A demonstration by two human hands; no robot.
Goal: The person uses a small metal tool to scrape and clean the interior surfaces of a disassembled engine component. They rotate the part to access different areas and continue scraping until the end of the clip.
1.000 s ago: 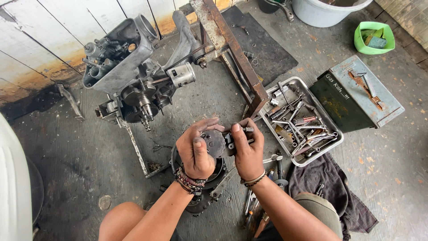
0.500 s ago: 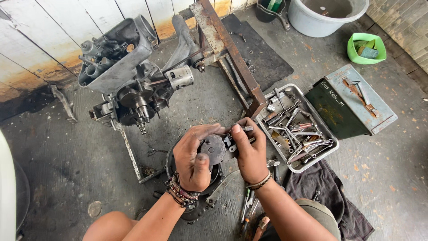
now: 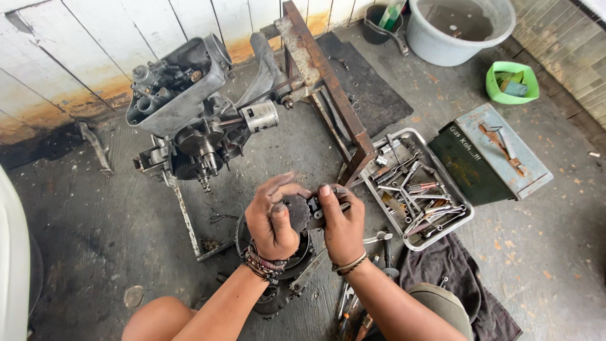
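Both my hands hold one dark, greasy metal engine part [image 3: 302,211] at the frame's centre. My left hand [image 3: 271,218], with beaded bracelets at the wrist, wraps its round side. My right hand [image 3: 343,224] grips the blocky right end, thumb on top. Beneath them on the concrete floor lies a round dark engine cover [image 3: 287,262] with a chain sprocket [image 3: 271,300] beside it. A stripped engine [image 3: 189,120] with a bare piston [image 3: 260,117] sits on a rusty steel stand [image 3: 328,88] beyond my hands.
A metal tray [image 3: 456,224] of wrenches and small tools lies to the right, next to a green metal toolbox [image 3: 489,158]. A dark rag [image 3: 454,278] and loose tools [image 3: 353,303] lie by my knee. Grey bucket [image 3: 457,28] and green bowl [image 3: 511,82] stand far right.
The view has drifted so the engine and tray sit lower in frame. My hands keep hold of the dark part, and the left fingers have shifted on it.
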